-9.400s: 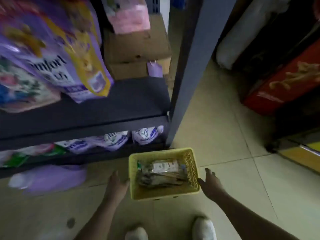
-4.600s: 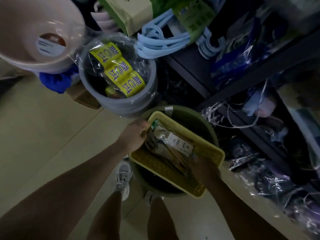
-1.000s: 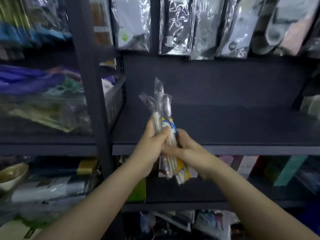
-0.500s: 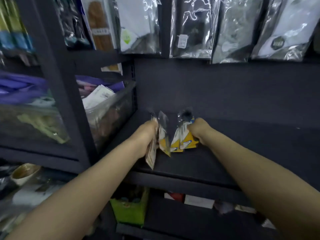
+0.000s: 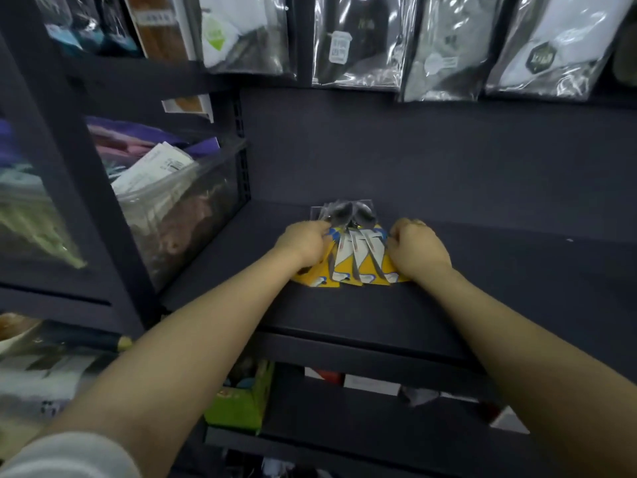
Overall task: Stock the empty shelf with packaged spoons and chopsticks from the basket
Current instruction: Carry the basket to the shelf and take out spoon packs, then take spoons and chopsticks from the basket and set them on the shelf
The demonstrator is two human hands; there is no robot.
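Spoon packs (image 5: pixel 358 257) lie on shelf (image 5: pixel 362 315), both hands' curled fingers (image 5: pixel 319 232) clamping their edges.

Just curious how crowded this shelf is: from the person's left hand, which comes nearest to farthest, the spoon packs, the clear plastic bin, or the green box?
From the left hand:
1. Spoon packs: touching it, flat on the dark shelf.
2. Clear plastic bin: to its left, beyond the shelf post.
3. Green box: lower down, on the shelf below.

Bare dark shelf board (image 5: pixel 517 270) open right of yellow-carded spoon packs (image 5: pixel 358 260); clear plastic bin (image 5: pixel 186 215) blocks left; hanging bagged socks (image 5: pixel 444 46) overhead.
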